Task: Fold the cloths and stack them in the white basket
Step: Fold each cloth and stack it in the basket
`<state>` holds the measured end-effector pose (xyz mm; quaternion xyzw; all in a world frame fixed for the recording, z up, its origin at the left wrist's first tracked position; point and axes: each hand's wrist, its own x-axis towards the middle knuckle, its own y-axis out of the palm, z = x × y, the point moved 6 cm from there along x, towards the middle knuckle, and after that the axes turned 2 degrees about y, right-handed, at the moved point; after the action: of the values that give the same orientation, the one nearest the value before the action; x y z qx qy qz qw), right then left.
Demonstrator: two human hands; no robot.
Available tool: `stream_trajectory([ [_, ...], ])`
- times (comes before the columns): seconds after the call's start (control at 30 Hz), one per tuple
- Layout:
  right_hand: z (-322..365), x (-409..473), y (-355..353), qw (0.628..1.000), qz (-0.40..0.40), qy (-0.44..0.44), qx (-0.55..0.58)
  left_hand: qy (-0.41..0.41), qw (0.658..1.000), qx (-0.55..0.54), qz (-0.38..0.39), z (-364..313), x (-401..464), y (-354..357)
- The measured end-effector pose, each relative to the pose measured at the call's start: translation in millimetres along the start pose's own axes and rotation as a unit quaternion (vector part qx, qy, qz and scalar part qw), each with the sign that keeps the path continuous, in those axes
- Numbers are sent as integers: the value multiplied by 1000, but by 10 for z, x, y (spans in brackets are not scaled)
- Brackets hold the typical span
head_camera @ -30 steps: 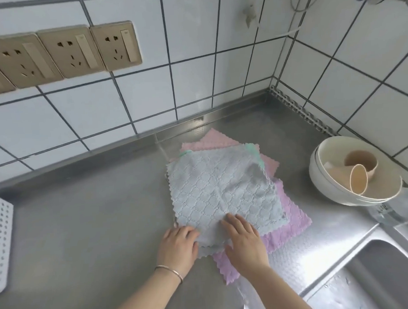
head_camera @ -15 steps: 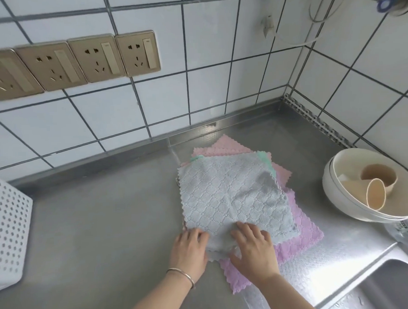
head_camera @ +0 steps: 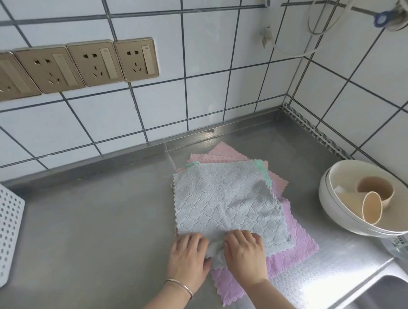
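Your left hand (head_camera: 187,255) and right hand (head_camera: 244,251) both pinch the grey cloth (head_camera: 225,201) at its near edge, atop the cloth stack near the worktop's (head_camera: 97,227) back edge. One white basket (head_camera: 5,233) stands at the left edge, bare steel between. Two cups (head_camera: 371,202) lie in one bowl (head_camera: 327,196) at right.

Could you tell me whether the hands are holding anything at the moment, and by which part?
Both the left hand and right hand grip the grey cloth at its bunched near edge, atop the pile.
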<state>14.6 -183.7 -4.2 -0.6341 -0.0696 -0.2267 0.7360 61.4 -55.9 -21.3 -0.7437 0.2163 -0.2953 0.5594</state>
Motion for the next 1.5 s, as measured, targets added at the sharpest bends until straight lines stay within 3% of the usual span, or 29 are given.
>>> stream_trajectory([
  [0.27, -8, 251, -100, 997, 53, -28, 41, -19, 999, -25, -18, 17, 288, -187],
  [0.4, -120, 283, -178, 995, 77, -58, -5, -1, 996, -56, -76, 162, 359, -448],
  [0.57, -542, 534, -574, 998, 54, 35, -16, 15, 992, -29, -123, 556, 407, -963],
  [0.67, -492, 759, -925, 991, 74, 104, 38, -7, 988, -106, -109, 875, 379, -1272],
  [0.73, -346, 897, -1090, 979, 115, 141, 89, -39, 984, -144, -100, 1081, 289, -1595],
  [0.87, 146, 1146, -1372, 936, 229, 123, 237, -91, 966, -222, -93, 1432, -20, -2319],
  [1.07, 1081, 1418, -1638, 886, 312, 77, 334, -131, 938, -287, -141, 1981, -585, -3317],
  [1.17, 1436, 1464, -1531, 869, 358, 65, 335, -157, 942, -263, -139, 2276, -741, -3431],
  [1.33, 1907, 1481, -1093, 893, 355, 94, 258, -263, 955, -132, -36, 2802, -928, -3170],
  [1.4, 1998, 1507, -1004, 901, 326, 110, 263, -276, 953, -108, -59, 2887, -934, -3200],
  [1.5, 2114, 1571, -1111, 907, 246, 127, 317, -252, 949, -109, -157, 2937, -998, -3449],
])
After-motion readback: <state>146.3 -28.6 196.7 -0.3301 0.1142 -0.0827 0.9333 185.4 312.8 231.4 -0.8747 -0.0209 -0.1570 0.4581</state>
